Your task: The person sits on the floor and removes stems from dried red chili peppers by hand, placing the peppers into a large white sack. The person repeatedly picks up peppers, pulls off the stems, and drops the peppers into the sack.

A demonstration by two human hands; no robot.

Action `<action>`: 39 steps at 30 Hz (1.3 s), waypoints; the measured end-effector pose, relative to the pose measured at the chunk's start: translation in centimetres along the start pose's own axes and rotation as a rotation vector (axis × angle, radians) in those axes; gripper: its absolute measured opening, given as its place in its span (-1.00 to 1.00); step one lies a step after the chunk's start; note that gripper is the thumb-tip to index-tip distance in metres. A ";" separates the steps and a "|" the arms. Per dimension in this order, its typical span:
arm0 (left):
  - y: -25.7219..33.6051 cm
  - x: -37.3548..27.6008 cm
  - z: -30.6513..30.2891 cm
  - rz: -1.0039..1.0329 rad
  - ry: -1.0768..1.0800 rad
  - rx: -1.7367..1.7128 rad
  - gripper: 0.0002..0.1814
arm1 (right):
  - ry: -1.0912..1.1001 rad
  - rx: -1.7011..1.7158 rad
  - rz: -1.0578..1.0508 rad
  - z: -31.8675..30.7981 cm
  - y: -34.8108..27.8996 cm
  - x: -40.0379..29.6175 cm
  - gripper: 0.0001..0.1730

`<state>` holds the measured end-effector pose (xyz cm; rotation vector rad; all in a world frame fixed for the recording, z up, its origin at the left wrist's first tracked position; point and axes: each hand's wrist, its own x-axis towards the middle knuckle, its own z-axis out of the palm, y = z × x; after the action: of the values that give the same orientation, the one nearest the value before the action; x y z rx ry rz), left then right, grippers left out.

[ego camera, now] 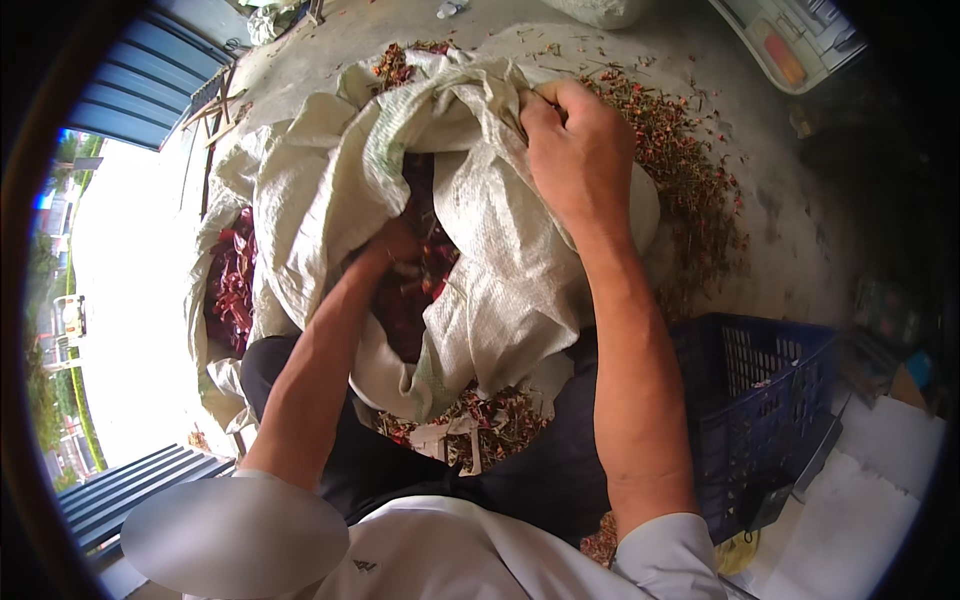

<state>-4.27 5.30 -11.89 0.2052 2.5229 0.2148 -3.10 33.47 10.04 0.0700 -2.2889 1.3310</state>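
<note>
A white woven plastic sack (499, 217) with a green stripe stands between my knees, its mouth open towards me. My right hand (581, 139) is closed on the far right part of its bunched rim and lifts the fabric. Through the opening, my left hand (397, 244) reaches down into the sack. Its fingers are in shadow and partly hidden, so whether they hold anything is unclear. Dark red dried chili peppers (401, 311) lie inside, around and below that hand. To the left, more dried red chili peppers (234, 281) show in another white woven opening.
Chili stems and scraps (675, 142) are strewn over the concrete floor to the right, with more debris (517, 420) between my legs. A dark blue plastic crate (772, 420) stands by my right side. At the upper right is a vehicle's tail light (780, 56).
</note>
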 end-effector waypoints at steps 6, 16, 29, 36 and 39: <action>2.3 -7.4 0.4 0.089 0.252 -0.061 -0.61 | -0.034 -0.093 -0.117 1.8 -0.4 0.1 -0.80; 3.9 -15.4 -6.8 0.020 0.540 -0.401 -0.47 | -0.224 -0.385 -0.482 4.5 -1.3 -2.5 -0.95; 3.7 -21.0 -15.4 0.042 0.270 -1.022 -0.33 | -0.580 -0.627 -0.505 7.3 1.3 -3.0 -0.86; 4.1 -23.1 -17.6 0.098 0.265 -1.197 -0.41 | -0.627 -0.653 -0.480 8.5 0.9 -3.5 -0.87; 4.7 -24.1 -18.8 0.027 0.294 -1.293 -0.44 | -0.772 -0.621 -0.454 8.0 0.4 -3.6 -0.87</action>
<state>5.03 3.15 17.52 -0.3334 2.1221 1.8601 -3.12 26.30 4.93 0.9638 -2.9421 0.3337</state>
